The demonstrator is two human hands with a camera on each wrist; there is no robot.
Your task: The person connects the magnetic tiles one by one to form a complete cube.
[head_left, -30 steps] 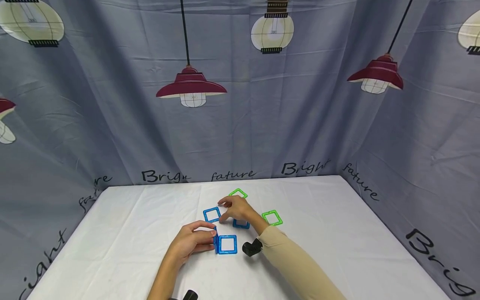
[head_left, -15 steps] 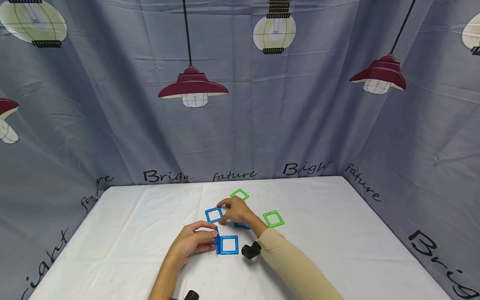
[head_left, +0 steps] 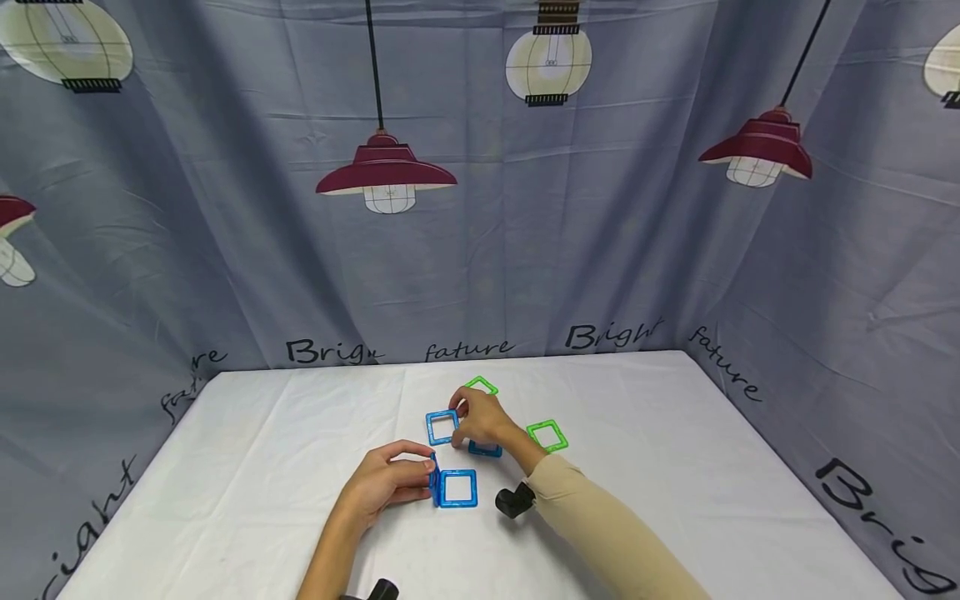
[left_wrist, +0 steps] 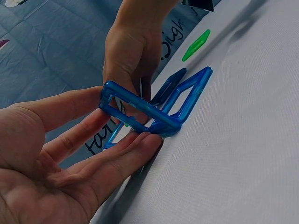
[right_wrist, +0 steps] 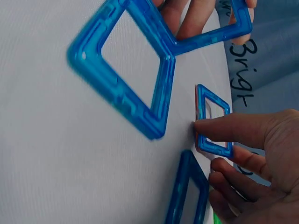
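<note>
White table (head_left: 675, 467): left hand (head_left: 386, 475) grips upright blue frame (left_wrist: 142, 106); right hand (head_left: 483, 417), at its two o'clock, pinches second blue frame (right_wrist: 216, 148).

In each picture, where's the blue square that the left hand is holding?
Head: the held blue square is below centre, slightly left, nearly edge-on at the left hand.
Left wrist: near the middle, at the fingertips.
Right wrist: top, right of centre, partly cut off.
Shared landmark: the second blue square, joined to it along one edge.
</note>
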